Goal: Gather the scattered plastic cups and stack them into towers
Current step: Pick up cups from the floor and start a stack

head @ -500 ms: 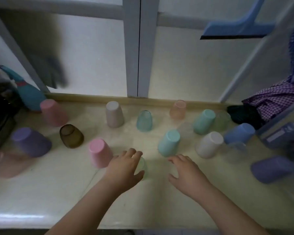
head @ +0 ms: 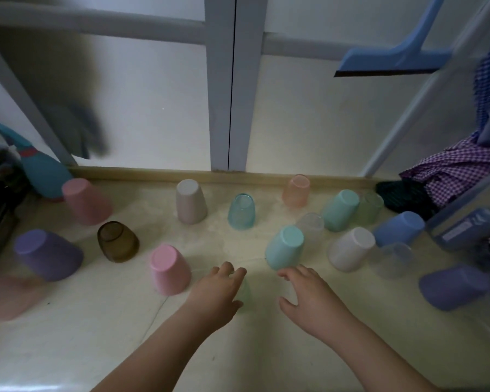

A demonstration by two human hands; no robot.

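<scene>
Several plastic cups stand upside down on the cream counter (head: 68,335). My left hand (head: 215,292) grips a clear pale green cup (head: 245,290), thumb on its right side, the cup mostly hidden under the palm. Just left of it stands a pink cup (head: 169,268). My right hand (head: 309,295) hovers with fingers spread and holds nothing, its fingertips close below a teal cup (head: 285,247). Right of that are a white cup (head: 351,248) and a clear cup (head: 393,258). A brown cup (head: 116,241) and a purple cup (head: 47,254) stand at the left.
Along the back stand a grey cup (head: 190,200), a clear teal cup (head: 241,212), a peach cup (head: 296,190), a mint cup (head: 341,209) and a blue cup (head: 399,227). A checked cloth (head: 458,171) and plastic box (head: 464,222) crowd the right, a teal bottle (head: 43,171) the left.
Both hands stay about where they were, the left still around the pale green cup. Only the view has shifted slightly.
</scene>
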